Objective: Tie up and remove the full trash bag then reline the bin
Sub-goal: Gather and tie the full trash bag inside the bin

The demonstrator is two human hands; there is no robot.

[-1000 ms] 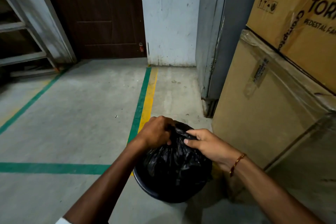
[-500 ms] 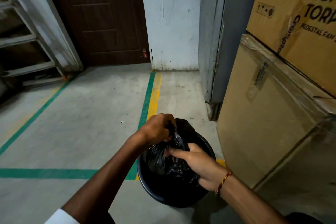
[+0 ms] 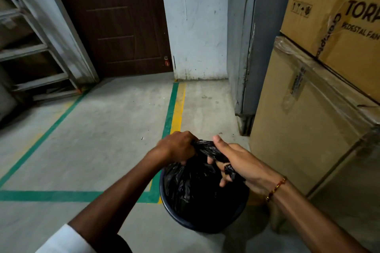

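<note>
**Both hands gathering the bag's neck above the bin**

Your left hand is fisted around the bunched top of the black trash bag, and your right hand curls round the same twisted plastic just beside it, thumb raised. The bag's body sits directly below your hands, inside the dark round bin on the concrete floor. To your right, the upper of two stacked cardboard boxes reads "HIG", "TOR" and "PEDESTAL FAN", cut off at the edge.
</note>
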